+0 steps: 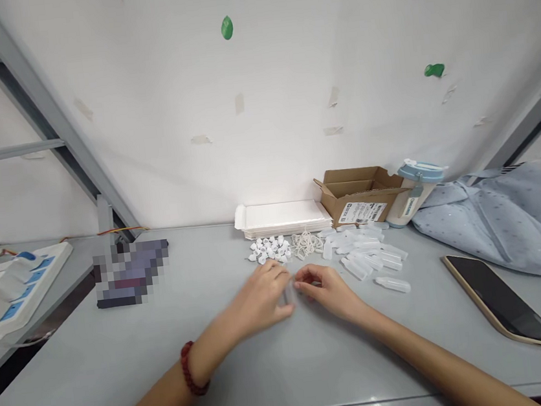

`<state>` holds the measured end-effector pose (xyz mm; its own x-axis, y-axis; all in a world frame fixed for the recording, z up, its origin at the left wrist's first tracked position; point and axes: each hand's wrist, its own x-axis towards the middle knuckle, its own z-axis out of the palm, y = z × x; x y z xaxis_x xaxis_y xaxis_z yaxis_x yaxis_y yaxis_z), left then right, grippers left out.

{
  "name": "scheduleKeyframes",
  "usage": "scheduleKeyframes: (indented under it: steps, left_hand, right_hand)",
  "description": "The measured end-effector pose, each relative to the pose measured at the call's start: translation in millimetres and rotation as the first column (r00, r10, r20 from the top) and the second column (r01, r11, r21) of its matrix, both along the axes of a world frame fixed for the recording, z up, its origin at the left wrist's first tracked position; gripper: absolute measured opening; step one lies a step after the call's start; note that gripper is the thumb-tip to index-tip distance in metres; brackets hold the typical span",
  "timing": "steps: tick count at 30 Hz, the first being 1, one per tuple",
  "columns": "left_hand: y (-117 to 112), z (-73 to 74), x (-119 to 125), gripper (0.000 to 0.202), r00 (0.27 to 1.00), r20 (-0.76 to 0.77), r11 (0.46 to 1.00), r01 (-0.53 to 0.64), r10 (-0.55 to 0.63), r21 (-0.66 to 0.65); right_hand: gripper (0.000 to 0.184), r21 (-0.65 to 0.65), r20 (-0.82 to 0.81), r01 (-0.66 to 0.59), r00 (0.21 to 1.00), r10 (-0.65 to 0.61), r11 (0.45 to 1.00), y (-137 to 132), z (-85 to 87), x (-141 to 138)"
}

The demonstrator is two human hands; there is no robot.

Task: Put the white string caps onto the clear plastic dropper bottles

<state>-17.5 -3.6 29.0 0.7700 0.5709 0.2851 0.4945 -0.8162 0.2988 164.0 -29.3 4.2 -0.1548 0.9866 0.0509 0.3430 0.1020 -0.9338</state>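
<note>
My left hand [264, 296], a beaded bracelet on its wrist, has its fingers closed round a clear plastic tube-like piece [288, 294]. Just to the right, my right hand [326, 288] is pinched, thumb against forefinger, at the piece's upper end. Whatever sits in that pinch is too small and blurred to tell. Beyond my hands lie a heap of small white caps [270, 250], a tangle of white cords [307, 243] and a pile of translucent plastic tubes [363, 248]. One loose translucent tube [393, 284] rests apart, nearer to me.
Flat white boxes [284, 214] are stacked against the wall, beside an open cardboard box [362, 196] and a blue-lidded cup [418, 191]. A blue cloth bag [490, 220] and a phone [505, 300] lie right. Power strips [21, 287] and a pixelated dark item [132, 274] are left.
</note>
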Motion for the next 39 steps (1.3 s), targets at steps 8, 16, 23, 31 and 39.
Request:
scheduleKeyframes:
  steps: [8, 16, 23, 31, 39]
  left_hand:
    - [24, 27.5, -51, 0.040, 0.993, -0.100, 0.915, -0.096, 0.062, -0.392]
    - [25, 30.3, -56, 0.041, 0.978, -0.196, 0.868, -0.152, 0.064, -0.473]
    - [27, 30.2, -59, 0.043, 0.966, -0.247, 0.849, -0.189, 0.071, -0.494]
    - [25, 30.2, -57, 0.043, 0.964, -0.250, 0.845, -0.204, 0.086, -0.495]
    - [23, 30.9, -57, 0.045, 0.964, -0.235, 0.832, -0.230, 0.124, -0.505]
  right_hand:
    - [0.007, 0.117, 0.282, -0.093, 0.958, 0.057, 0.989, -9, 7.2, -3]
    - [0.006, 0.152, 0.327, -0.144, 0.941, 0.088, 0.978, -8, 7.0, -2]
    - [0.007, 0.162, 0.337, -0.166, 0.936, 0.104, 0.973, -8, 6.3, -3]
    - [0.008, 0.177, 0.343, -0.178, 0.933, 0.108, 0.968, -8, 5.7, -1]
    - [0.007, 0.178, 0.355, -0.182, 0.928, 0.109, 0.967, -9, 6.4, -2]
